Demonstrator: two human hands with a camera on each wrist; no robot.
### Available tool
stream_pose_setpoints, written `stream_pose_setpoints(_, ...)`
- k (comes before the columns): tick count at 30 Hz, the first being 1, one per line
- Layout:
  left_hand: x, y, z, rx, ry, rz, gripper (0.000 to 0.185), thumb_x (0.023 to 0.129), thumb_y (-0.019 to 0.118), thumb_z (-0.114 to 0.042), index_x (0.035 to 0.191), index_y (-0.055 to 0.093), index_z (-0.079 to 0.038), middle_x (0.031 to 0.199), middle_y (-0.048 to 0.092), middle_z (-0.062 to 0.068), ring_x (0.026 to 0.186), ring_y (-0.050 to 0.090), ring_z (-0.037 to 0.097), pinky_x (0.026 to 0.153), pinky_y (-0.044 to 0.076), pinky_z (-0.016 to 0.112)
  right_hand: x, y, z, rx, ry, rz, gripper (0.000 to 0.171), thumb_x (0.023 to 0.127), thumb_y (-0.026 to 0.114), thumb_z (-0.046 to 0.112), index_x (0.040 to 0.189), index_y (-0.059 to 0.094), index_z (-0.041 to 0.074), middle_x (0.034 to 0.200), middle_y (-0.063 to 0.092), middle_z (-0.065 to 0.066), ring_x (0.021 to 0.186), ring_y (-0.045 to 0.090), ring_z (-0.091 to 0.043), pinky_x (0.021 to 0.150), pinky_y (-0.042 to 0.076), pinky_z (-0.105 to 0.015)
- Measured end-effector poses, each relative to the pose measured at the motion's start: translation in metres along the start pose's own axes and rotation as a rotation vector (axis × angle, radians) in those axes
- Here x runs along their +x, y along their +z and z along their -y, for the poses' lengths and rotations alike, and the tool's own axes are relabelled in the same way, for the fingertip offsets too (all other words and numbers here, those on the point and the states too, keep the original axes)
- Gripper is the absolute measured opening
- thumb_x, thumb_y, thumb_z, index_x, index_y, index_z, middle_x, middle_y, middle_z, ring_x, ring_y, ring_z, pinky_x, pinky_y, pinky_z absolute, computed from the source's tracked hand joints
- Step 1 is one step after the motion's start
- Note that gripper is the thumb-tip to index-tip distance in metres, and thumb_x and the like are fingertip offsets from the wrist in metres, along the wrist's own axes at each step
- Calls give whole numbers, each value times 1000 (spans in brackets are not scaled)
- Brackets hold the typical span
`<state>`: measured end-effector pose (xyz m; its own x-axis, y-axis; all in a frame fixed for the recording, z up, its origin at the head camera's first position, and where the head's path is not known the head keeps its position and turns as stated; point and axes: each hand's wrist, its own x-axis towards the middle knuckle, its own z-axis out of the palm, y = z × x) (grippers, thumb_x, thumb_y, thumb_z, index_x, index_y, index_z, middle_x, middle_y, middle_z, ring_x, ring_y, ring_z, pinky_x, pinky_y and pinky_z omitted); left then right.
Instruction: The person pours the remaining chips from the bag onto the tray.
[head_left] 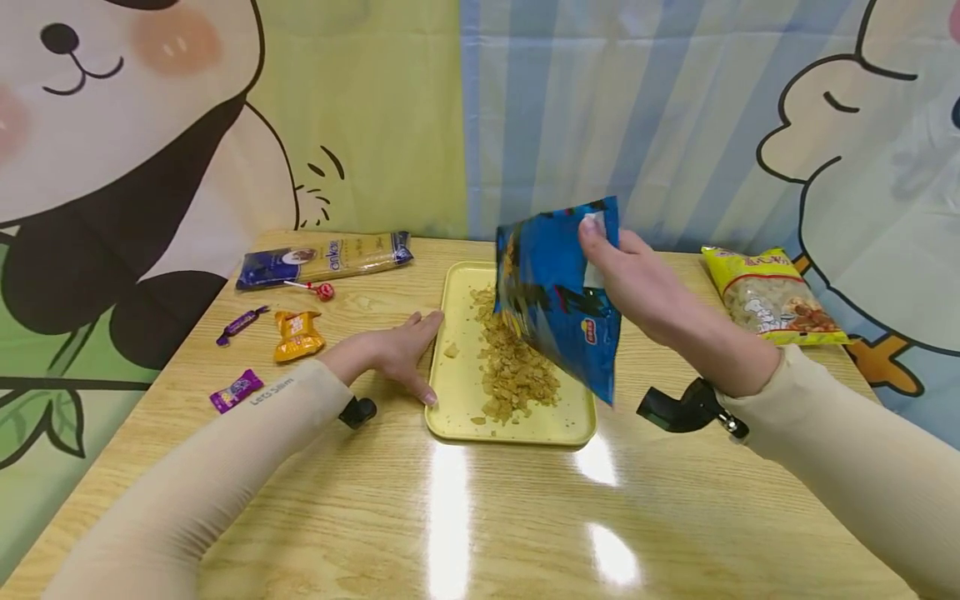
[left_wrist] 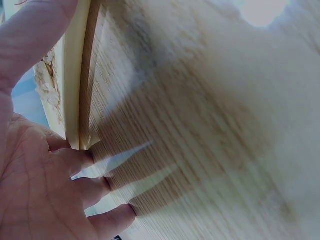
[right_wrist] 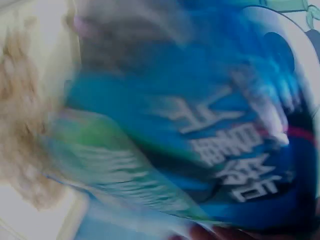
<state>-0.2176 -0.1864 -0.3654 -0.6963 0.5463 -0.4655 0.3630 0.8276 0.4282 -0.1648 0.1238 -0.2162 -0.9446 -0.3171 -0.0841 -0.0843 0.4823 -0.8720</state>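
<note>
My right hand [head_left: 645, 287] grips a blue snack bag [head_left: 551, 283] by its upper corner, thumb on the near face. The bag hangs tilted over the right part of a yellow tray [head_left: 455, 408], its mouth toward the left. Golden broken flakes [head_left: 521, 379] lie heaped along the tray's middle. Resting at the tray's left edge is my left hand [head_left: 405, 354], thumb and fingers spread. In the left wrist view its fingers [left_wrist: 75, 161] reach past the tray's rim [left_wrist: 74, 90]. White lettering on the bag [right_wrist: 230, 145] blurs in the right wrist view.
Left on the wooden table are a long blue-and-yellow packet [head_left: 330, 260], a red lollipop [head_left: 324, 292], an orange wrapped snack [head_left: 298, 336] and two purple-wrapped candies [head_left: 242, 325]. A yellow clear-windowed bag [head_left: 776, 300] lies at the back right. A cartoon-printed curtain [head_left: 390, 117] stands behind.
</note>
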Motion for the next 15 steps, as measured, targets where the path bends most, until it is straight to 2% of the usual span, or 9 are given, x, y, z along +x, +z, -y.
stream_pose_setpoints(2,1,0,1,0,-4,4,140,76,89,-45,160,-12,6,169,-11,27,156,-12,48,129,3,58,7,-3,0,-38,-5,11,63,111,21,47,130,53,-3,135,50,-24,145,35,-35,117,33,-50)
stream_pose_setpoints(4,1,0,1,3,-4,7,141,76,89,-45,160,-12,6,169,-12,27,156,-12,48,129,3,58,14,-3,-1,-4,-34,-22,61,112,21,43,134,52,-5,141,50,-23,149,32,-32,119,31,-47)
stream_pose_setpoints(5,2,0,1,4,-3,8,140,77,89,-45,160,-12,6,169,-12,27,156,-13,48,129,3,58,17,-4,0,-11,-12,-23,65,112,21,45,147,43,-4,159,38,-22,153,27,-33,125,26,-51)
stream_pose_setpoints(6,2,0,1,6,-6,10,140,77,88,-45,160,-12,5,169,-12,26,156,-13,48,129,3,57,21,-5,1,-10,28,-21,70,111,21,49,159,27,-1,170,19,-17,160,12,-34,128,18,-56)
stream_pose_setpoints(7,2,-1,1,8,-6,12,140,77,88,-45,160,-12,5,169,-13,26,156,-13,47,129,2,57,25,-6,2,16,51,-24,72,110,20,50,164,12,3,174,0,-9,160,-3,-32,129,7,-60)
stream_pose_setpoints(9,1,-2,0,9,-6,13,140,77,88,-45,160,-12,5,169,-13,26,156,-13,48,129,2,58,34,-7,4,63,66,-46,74,110,21,51,165,2,7,174,-4,-9,161,-5,-31,130,5,-57)
stream_pose_setpoints(11,1,-2,0,9,-9,14,139,77,88,-45,160,-12,5,169,-13,25,156,-14,47,129,2,57,43,-9,7,67,104,-29,77,108,21,55,165,0,8,174,-6,-8,161,-6,-31,130,5,-57)
stream_pose_setpoints(13,1,-2,0,9,-8,13,139,78,88,-45,160,-13,5,169,-13,26,156,-14,47,129,3,57,53,-9,10,121,101,-30,75,108,21,53,165,-2,10,174,-8,-5,161,-8,-28,131,4,-54)
stream_pose_setpoints(15,1,-2,0,4,-8,14,139,78,88,-45,160,-13,5,169,-13,26,156,-14,47,129,3,57,61,-9,13,114,124,-14,76,108,21,55,165,-7,14,174,-10,-3,161,-10,-26,131,4,-52)
